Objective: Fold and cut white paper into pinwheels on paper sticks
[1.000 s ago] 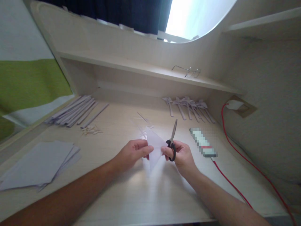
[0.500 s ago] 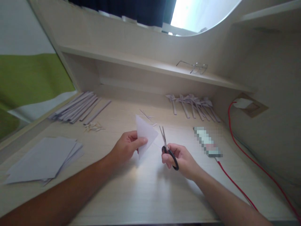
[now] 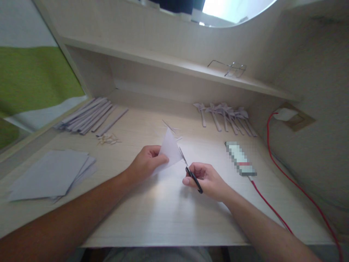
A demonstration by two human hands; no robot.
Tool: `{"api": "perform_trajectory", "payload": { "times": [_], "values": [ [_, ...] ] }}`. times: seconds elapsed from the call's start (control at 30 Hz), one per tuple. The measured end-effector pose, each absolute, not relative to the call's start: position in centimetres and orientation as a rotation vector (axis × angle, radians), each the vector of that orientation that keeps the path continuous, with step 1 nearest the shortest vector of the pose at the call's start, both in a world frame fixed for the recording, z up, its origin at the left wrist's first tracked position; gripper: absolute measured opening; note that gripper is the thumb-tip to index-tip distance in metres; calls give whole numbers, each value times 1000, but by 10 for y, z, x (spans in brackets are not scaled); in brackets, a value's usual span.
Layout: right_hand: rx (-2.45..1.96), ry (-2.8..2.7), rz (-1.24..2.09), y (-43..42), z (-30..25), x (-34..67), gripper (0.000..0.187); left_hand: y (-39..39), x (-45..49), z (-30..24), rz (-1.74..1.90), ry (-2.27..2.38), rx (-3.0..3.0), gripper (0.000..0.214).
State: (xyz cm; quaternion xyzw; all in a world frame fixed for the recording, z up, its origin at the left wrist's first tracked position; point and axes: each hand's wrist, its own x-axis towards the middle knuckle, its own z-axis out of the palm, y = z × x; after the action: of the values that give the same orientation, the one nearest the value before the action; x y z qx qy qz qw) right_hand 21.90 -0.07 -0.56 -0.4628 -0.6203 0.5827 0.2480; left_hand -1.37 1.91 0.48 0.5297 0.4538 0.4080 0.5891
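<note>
Pinched between the thumb and fingers of my left hand (image 3: 148,160) is a white sheet of paper (image 3: 170,147), folded to a triangle and held above the desk. My right hand (image 3: 204,179) grips black-handled scissors (image 3: 193,178), with thumb and fingers at the handles. The scissor blades point up and left and meet the right corner of the paper. How far they stand apart is hard to make out. Thin paper strips (image 3: 170,126) lie on the desk just behind the paper.
Left on the desk (image 3: 131,218) are a paper stack (image 3: 51,174), short pale sticks (image 3: 108,139) and rolled paper tubes (image 3: 87,115). Several paper pinwheels (image 3: 223,111) lie back right. A phone (image 3: 241,160) with a red cable (image 3: 269,207) is at right; glasses (image 3: 234,69) rest on the shelf.
The scissors have moved left to the paper's right corner, and their blades have come closer together. The paper has turned slightly in my left hand. My view has tilted down.
</note>
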Motion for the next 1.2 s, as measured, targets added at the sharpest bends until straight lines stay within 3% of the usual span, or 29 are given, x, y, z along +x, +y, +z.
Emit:
{"api": "perform_trajectory", "payload": {
  "times": [0.2, 0.53, 1.2],
  "values": [
    [-1230, -1675, 1605, -2, -3, 219, 41, 19, -17, 3, 932, 1052, 1298, 29],
    [-1233, -1604, 1668, -1, 3, 214, 41, 16, -14, 13, 1029, 1103, 1313, 37],
    [-1228, -1580, 1720, -2, -2, 218, 38, 18, -16, 6, 1003, 1055, 1364, 31]
  ]
}}
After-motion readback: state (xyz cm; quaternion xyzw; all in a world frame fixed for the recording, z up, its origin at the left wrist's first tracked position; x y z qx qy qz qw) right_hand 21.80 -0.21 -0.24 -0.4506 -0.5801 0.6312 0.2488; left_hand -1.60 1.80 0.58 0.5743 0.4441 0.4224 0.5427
